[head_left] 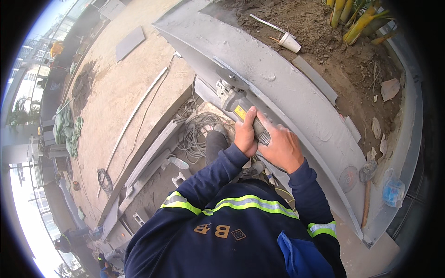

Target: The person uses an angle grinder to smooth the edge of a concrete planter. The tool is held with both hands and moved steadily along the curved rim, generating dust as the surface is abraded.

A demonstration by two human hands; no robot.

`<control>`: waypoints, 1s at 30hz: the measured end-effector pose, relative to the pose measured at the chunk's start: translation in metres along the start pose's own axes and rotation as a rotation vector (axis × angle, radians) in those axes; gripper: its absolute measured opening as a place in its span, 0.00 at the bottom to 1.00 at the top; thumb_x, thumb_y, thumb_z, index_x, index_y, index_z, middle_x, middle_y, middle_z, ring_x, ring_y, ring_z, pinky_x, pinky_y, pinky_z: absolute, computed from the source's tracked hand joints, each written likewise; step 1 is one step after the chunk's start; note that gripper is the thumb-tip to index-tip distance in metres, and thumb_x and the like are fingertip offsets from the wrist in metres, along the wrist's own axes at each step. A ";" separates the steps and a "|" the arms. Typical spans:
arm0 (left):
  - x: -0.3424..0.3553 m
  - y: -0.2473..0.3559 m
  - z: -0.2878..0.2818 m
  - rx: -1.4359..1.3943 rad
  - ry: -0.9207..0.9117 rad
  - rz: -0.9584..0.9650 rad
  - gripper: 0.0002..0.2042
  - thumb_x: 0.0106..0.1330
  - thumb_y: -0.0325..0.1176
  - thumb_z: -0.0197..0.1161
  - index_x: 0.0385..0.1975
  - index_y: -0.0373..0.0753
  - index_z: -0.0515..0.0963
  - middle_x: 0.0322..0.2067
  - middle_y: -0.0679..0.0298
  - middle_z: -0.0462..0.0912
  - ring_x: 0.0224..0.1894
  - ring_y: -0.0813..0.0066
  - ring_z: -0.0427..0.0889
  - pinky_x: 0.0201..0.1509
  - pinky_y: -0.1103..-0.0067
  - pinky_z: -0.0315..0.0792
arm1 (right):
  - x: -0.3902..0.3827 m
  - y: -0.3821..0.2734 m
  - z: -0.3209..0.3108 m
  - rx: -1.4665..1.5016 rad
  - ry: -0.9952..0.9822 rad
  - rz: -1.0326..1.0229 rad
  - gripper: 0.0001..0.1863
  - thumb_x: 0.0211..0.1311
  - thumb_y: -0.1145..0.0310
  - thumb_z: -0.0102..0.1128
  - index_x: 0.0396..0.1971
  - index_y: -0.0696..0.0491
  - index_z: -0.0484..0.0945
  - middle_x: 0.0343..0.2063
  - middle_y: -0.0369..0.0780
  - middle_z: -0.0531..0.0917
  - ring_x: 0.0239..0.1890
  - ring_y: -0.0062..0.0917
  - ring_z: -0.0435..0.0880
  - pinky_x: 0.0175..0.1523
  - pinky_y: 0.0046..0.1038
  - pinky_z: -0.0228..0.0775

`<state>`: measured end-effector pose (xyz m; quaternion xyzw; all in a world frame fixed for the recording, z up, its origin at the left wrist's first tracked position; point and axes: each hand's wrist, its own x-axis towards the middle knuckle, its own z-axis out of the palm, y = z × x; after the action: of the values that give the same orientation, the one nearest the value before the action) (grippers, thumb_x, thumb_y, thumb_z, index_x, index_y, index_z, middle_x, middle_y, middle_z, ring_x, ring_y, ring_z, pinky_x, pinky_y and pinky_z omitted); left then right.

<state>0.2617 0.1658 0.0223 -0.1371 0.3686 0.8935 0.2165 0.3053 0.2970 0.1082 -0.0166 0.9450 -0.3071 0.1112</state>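
Both my hands grip an angle grinder [241, 104], a grey tool with a yellow label on its body. My left hand [246, 133] is closed round the near side of the body. Farther back, my right hand [283, 144] wraps the rear of the housing. At the far end, the grinder's disc [233, 79] lies against or very near the upper edge of a curved grey stone ledge [273, 88]; exact contact is hard to make out. Pale dust coats the ledge and my fingers.
Coiled cable [197, 134] lies by my foot. On the ledge's right end rest a hammer [367, 185], a loose disc [348, 179] and a blue-and-clear plastic package [393, 191]. A white cup [290, 42] sits in the planter soil. Another person [56, 49] is far left.
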 end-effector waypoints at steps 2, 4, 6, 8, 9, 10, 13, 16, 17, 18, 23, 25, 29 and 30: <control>-0.014 -0.014 0.002 -0.004 0.028 0.018 0.19 0.79 0.49 0.61 0.52 0.36 0.76 0.42 0.57 0.84 0.45 0.64 0.87 0.51 0.65 0.85 | -0.021 -0.001 -0.002 -0.018 -0.004 0.014 0.47 0.54 0.62 0.71 0.78 0.41 0.66 0.34 0.58 0.85 0.40 0.56 0.87 0.48 0.53 0.78; -0.018 -0.019 0.003 0.018 0.030 0.035 0.19 0.79 0.49 0.61 0.52 0.36 0.76 0.42 0.57 0.84 0.45 0.63 0.87 0.51 0.65 0.85 | -0.023 -0.003 -0.002 -0.019 0.004 0.024 0.46 0.54 0.62 0.71 0.77 0.41 0.66 0.35 0.58 0.85 0.40 0.56 0.87 0.48 0.52 0.77; -0.020 -0.025 0.009 0.014 0.021 0.017 0.20 0.79 0.49 0.61 0.52 0.36 0.76 0.42 0.57 0.84 0.45 0.63 0.87 0.51 0.65 0.85 | -0.030 0.002 -0.006 -0.028 0.017 0.053 0.46 0.54 0.62 0.71 0.77 0.41 0.67 0.35 0.57 0.85 0.41 0.56 0.86 0.48 0.51 0.77; -0.012 -0.014 0.003 0.000 0.010 -0.006 0.20 0.79 0.49 0.61 0.51 0.36 0.76 0.42 0.57 0.84 0.44 0.63 0.87 0.51 0.65 0.85 | -0.017 0.006 0.001 -0.019 0.027 0.011 0.48 0.55 0.62 0.70 0.79 0.32 0.63 0.32 0.57 0.85 0.39 0.55 0.88 0.46 0.52 0.79; -0.007 -0.009 0.002 0.002 0.017 -0.012 0.20 0.79 0.50 0.61 0.50 0.36 0.76 0.42 0.57 0.84 0.44 0.63 0.88 0.51 0.64 0.85 | -0.011 0.004 0.000 -0.025 0.006 0.022 0.49 0.54 0.62 0.70 0.79 0.32 0.62 0.33 0.57 0.85 0.40 0.54 0.88 0.47 0.51 0.80; 0.000 -0.003 0.001 0.006 0.021 -0.019 0.21 0.78 0.51 0.62 0.49 0.36 0.76 0.41 0.57 0.85 0.44 0.62 0.88 0.51 0.64 0.85 | -0.004 0.001 -0.002 -0.028 -0.013 0.037 0.49 0.54 0.62 0.71 0.79 0.32 0.62 0.33 0.56 0.86 0.40 0.53 0.88 0.48 0.50 0.81; 0.023 0.004 -0.015 -0.007 0.014 -0.029 0.21 0.77 0.53 0.63 0.48 0.37 0.77 0.40 0.56 0.85 0.44 0.62 0.87 0.52 0.64 0.84 | 0.014 0.000 0.000 -0.027 -0.004 0.010 0.50 0.53 0.64 0.70 0.80 0.34 0.61 0.38 0.54 0.88 0.44 0.52 0.89 0.52 0.49 0.82; 0.021 0.005 -0.011 -0.020 0.005 -0.049 0.21 0.77 0.53 0.63 0.48 0.37 0.77 0.40 0.57 0.85 0.44 0.62 0.87 0.53 0.64 0.84 | 0.013 -0.001 -0.002 -0.019 -0.021 0.021 0.50 0.53 0.64 0.70 0.80 0.34 0.61 0.39 0.55 0.88 0.45 0.52 0.89 0.53 0.49 0.82; 0.013 0.005 -0.006 -0.021 0.015 -0.049 0.21 0.77 0.53 0.63 0.48 0.37 0.77 0.40 0.57 0.85 0.44 0.62 0.87 0.53 0.64 0.84 | 0.008 -0.001 0.000 -0.031 -0.003 0.019 0.50 0.53 0.64 0.70 0.79 0.32 0.61 0.37 0.56 0.88 0.43 0.53 0.89 0.51 0.49 0.82; 0.006 0.003 -0.003 -0.022 0.027 -0.048 0.21 0.77 0.53 0.63 0.49 0.37 0.77 0.40 0.57 0.85 0.44 0.62 0.87 0.53 0.64 0.83 | 0.001 -0.001 0.000 -0.024 0.000 0.023 0.50 0.53 0.62 0.71 0.79 0.33 0.62 0.35 0.56 0.86 0.41 0.53 0.88 0.50 0.50 0.80; -0.027 -0.016 0.011 0.000 0.005 -0.035 0.22 0.79 0.51 0.61 0.50 0.33 0.76 0.43 0.55 0.84 0.46 0.60 0.87 0.53 0.62 0.83 | -0.034 0.005 -0.004 -0.035 0.005 0.049 0.49 0.55 0.57 0.73 0.79 0.34 0.63 0.30 0.56 0.84 0.36 0.53 0.87 0.43 0.50 0.77; -0.025 -0.016 0.010 -0.005 0.028 -0.032 0.22 0.79 0.51 0.61 0.50 0.34 0.76 0.43 0.55 0.84 0.46 0.60 0.87 0.53 0.62 0.83 | -0.032 0.002 -0.007 -0.052 -0.012 0.057 0.49 0.55 0.57 0.73 0.79 0.34 0.63 0.29 0.56 0.84 0.35 0.54 0.86 0.43 0.50 0.77; -0.007 -0.008 0.003 -0.013 0.021 -0.021 0.22 0.79 0.52 0.61 0.49 0.35 0.76 0.42 0.55 0.84 0.45 0.61 0.87 0.53 0.63 0.83 | -0.014 0.002 -0.003 -0.062 -0.018 0.045 0.52 0.53 0.62 0.73 0.80 0.29 0.59 0.33 0.54 0.86 0.39 0.51 0.89 0.47 0.49 0.81; 0.001 -0.006 -0.002 -0.009 0.015 -0.026 0.22 0.79 0.52 0.61 0.49 0.36 0.76 0.42 0.56 0.84 0.45 0.61 0.87 0.53 0.63 0.83 | -0.006 0.004 0.001 -0.051 -0.010 0.031 0.53 0.53 0.62 0.73 0.80 0.29 0.58 0.33 0.54 0.87 0.40 0.51 0.89 0.47 0.49 0.82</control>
<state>0.2639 0.1682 0.0174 -0.1496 0.3642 0.8913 0.2250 0.3117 0.3001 0.1063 -0.0062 0.9522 -0.2808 0.1200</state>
